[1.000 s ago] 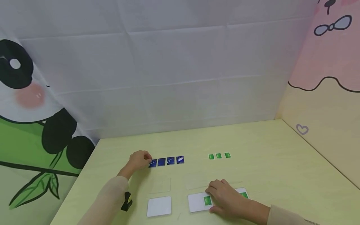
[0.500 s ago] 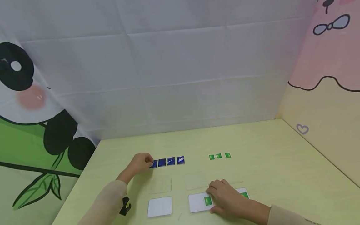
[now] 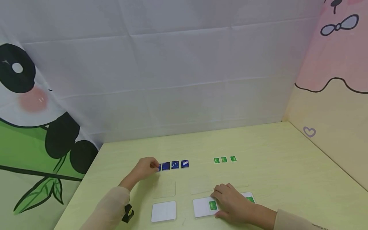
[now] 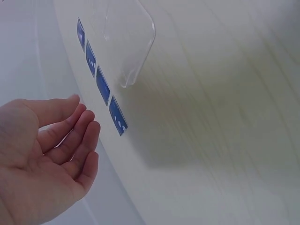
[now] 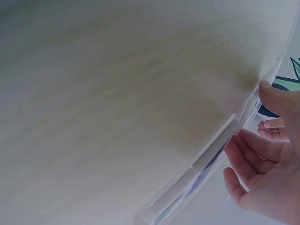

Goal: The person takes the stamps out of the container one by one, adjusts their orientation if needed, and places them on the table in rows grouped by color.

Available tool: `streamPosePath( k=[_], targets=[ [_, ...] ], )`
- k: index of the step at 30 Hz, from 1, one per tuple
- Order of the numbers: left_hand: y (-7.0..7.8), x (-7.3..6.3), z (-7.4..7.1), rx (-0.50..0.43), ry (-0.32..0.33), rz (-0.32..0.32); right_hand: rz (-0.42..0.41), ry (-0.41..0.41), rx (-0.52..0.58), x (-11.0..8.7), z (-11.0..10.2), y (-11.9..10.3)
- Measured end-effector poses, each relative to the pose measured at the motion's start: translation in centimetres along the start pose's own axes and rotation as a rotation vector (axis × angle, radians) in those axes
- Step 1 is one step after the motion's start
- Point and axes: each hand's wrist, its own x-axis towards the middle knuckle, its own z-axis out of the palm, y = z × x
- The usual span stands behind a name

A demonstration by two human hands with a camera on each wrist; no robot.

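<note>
My left hand [image 3: 146, 168] is beside the left end of a row of blue picture cards [image 3: 175, 164], partly hiding the end one. In the left wrist view its fingers are loosely bent and hold nothing, a little apart from the cards [image 4: 103, 86]. My right hand [image 3: 233, 202] straddles a shallow white case [image 3: 200, 207], fingertips at the far edge and thumb at the near edge. A green card [image 3: 212, 205] shows on the case beside the hand, and another green piece [image 3: 250, 199] beyond it. The right wrist view shows the case edge-on [image 5: 192, 173], touching the fingers.
A square white case [image 3: 163, 211] lies between the arms. Clear lids [image 3: 164, 189] lie behind the cases. Three small green cards [image 3: 224, 159] form a row farther back. A white cloth wall [image 3: 184, 80] backs the table [image 3: 273, 153].
My left hand has shifted slightly right, covering more of the end blue card. The right hand stays in place on the white case.
</note>
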Motion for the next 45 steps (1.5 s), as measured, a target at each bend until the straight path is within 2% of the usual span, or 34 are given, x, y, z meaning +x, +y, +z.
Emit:
streamPosePath(
  k=[26,35,45],
  targets=[
    [2.1,-1.6,0.7,-0.022,-0.015,0.052,0.014,0.007,0.011,0.1,0.0,0.0],
    [2.8,-2.5,1.1,-0.005,-0.031,0.164,0.020,0.003,0.034,-0.1,0.2,0.0],
    [3.9,-3.3,1.9,0.008,-0.049,0.220,0.011,0.011,0.031,-0.1,0.2,0.0]
  ],
)
